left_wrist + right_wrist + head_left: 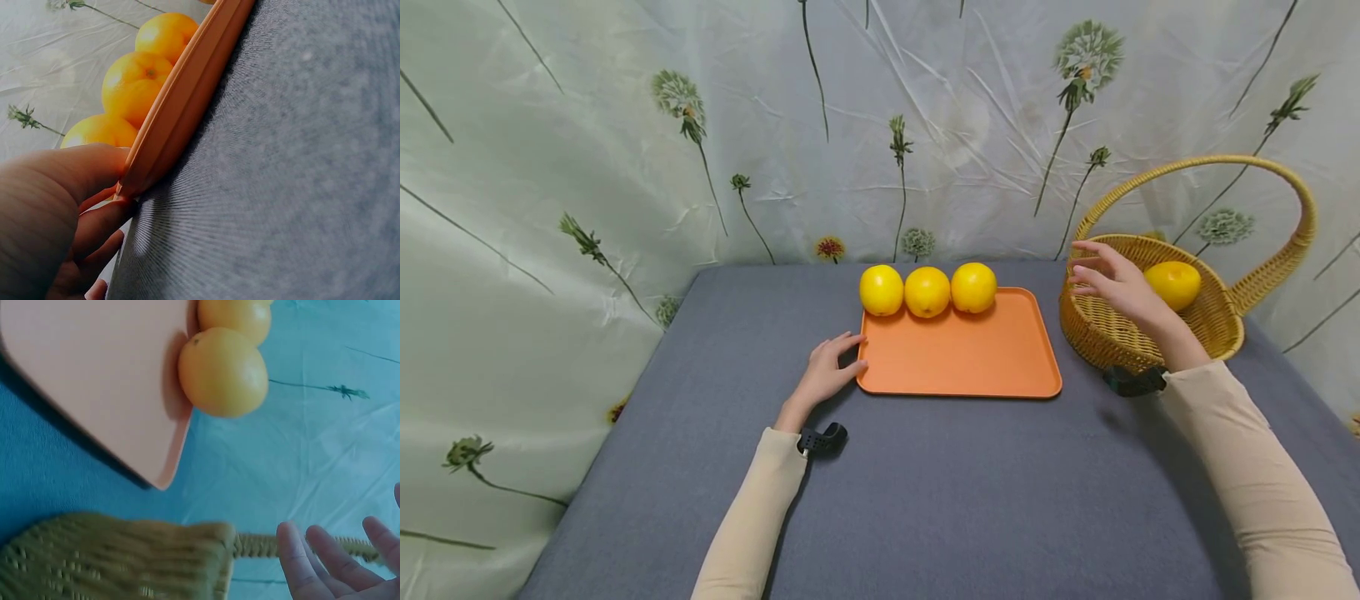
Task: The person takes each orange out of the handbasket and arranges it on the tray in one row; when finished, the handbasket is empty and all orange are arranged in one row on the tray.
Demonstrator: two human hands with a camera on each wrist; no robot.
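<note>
My left hand [827, 373] touches the left edge of an orange tray [955, 358], thumb and fingertips spread along the rim. Seen from the left wrist, the thumb [94, 165] lies at the tray's corner with the other fingers below it. Three yellow-orange oranges [927, 292] sit in a row along the tray's back edge, starting at its back left corner. My right hand [1120, 287] is held over the left side of a wicker basket [1093, 337], fingers extended and apart, holding nothing. Inside the basket lies another orange [1172, 284], partly behind the right hand.
The basket's tall arched handle [1210, 161] rises above the right hand's level. A grey-blue cloth [970, 500] covers the table. A dandelion-print curtain [850, 192] hangs right behind the tray and basket and along the left side.
</note>
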